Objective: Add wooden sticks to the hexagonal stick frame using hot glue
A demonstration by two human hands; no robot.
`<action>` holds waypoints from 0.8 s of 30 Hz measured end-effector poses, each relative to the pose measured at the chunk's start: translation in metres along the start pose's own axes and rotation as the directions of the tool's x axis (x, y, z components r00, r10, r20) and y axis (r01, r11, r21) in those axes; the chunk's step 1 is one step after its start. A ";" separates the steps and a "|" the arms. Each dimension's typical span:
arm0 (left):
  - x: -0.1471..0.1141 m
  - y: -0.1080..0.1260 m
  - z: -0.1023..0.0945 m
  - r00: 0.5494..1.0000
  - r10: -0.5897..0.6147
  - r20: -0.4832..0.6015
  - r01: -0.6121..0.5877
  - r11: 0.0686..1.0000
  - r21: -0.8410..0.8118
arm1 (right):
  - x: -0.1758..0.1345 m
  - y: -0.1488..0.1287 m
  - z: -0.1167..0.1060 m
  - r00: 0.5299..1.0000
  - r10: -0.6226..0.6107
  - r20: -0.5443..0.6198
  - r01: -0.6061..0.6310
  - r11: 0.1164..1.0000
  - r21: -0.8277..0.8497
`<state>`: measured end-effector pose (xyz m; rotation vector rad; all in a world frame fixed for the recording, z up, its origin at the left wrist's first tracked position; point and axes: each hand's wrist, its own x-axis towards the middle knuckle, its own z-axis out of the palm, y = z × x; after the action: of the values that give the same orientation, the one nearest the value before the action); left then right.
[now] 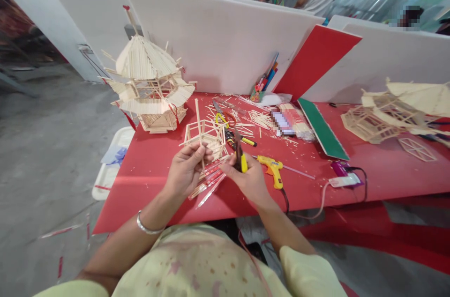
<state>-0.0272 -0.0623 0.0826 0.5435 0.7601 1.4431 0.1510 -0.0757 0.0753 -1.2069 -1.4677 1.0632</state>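
My left hand (184, 168) pinches a thin wooden stick (198, 119), which stands nearly upright above the fingers. In my right hand (250, 179) is a pair of cutting pliers (242, 159) with yellow on the handles, its dark jaws pointing up and away from me. Just beyond the hands sits a small open frame (186, 135) built of sticks. Clear plastic packets with red print (208, 185) lie under and between my hands on the red table (151, 184). Fingers partly hide the stick's lower end.
A pavilion model of sticks (147, 86) stands at the left back, another (376, 114) at the right. Yellow-handled scissors (221, 119), loose sticks (262, 119), a yellow glue gun (272, 168), a green board (323, 128) and a power strip (344, 181) lie around. White panels (218, 30) border the back; people are beyond.
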 end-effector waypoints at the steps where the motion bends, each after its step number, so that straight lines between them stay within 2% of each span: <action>1: 0.000 -0.003 0.002 1.000 -0.010 0.000 0.010 0.999 -0.032 | -0.002 0.000 0.011 1.000 0.020 -0.009 -0.019 0.999 0.039; 4: -0.003 -0.010 0.007 0.999 -0.043 0.006 0.043 0.996 -0.072 | -0.006 0.002 0.039 0.998 0.050 -0.035 -0.046 0.992 0.116; 7: -0.009 -0.011 0.006 0.999 -0.038 0.013 0.039 0.998 -0.057 | -0.004 0.006 0.042 0.991 0.085 -0.102 -0.062 0.975 0.212; 9: -0.010 -0.005 -0.002 0.998 -0.034 0.057 0.034 0.999 0.002 | 0.004 0.005 0.023 0.995 0.088 -0.035 -0.078 0.973 0.216; 11: -0.007 0.005 -0.014 0.984 -0.111 0.141 0.095 0.989 0.114 | 0.016 0.000 -0.008 0.989 0.058 0.139 -0.078 0.987 0.142; 13: 0.001 0.018 -0.028 0.937 -0.280 0.206 0.231 0.945 0.233 | 0.032 -0.009 -0.041 0.933 0.050 0.356 -0.078 0.995 0.065; 15: 0.011 0.028 -0.039 0.870 -0.425 0.249 0.344 0.886 0.310 | 0.047 -0.020 -0.068 0.862 0.059 0.503 -0.061 0.998 -0.013; 18: 0.018 0.035 -0.043 0.753 -0.579 0.313 0.376 0.769 0.516 | 0.066 -0.031 -0.086 0.822 0.075 0.565 -0.014 0.994 -0.110; 19: 0.018 0.035 -0.041 0.734 -0.601 0.318 0.361 0.740 0.567 | 0.071 -0.033 -0.087 0.816 0.075 0.573 0.007 0.990 -0.140; 20: 0.017 0.034 -0.039 0.729 -0.609 0.314 0.342 0.720 0.604 | 0.073 -0.035 -0.086 0.815 0.072 0.574 0.031 0.985 -0.168; 22: 0.013 0.029 -0.033 0.754 -0.590 0.291 0.315 0.712 0.628 | 0.074 -0.038 -0.082 0.822 0.056 0.567 0.092 0.969 -0.229; 24: 0.008 0.023 -0.028 0.796 -0.546 0.259 0.291 0.722 0.628 | 0.070 -0.039 -0.079 0.874 0.002 0.487 0.164 0.940 -0.299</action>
<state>-0.0633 -0.0558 0.0801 1.0271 0.8783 0.5959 0.2145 -0.0071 0.1379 -1.1375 -2.1402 1.1389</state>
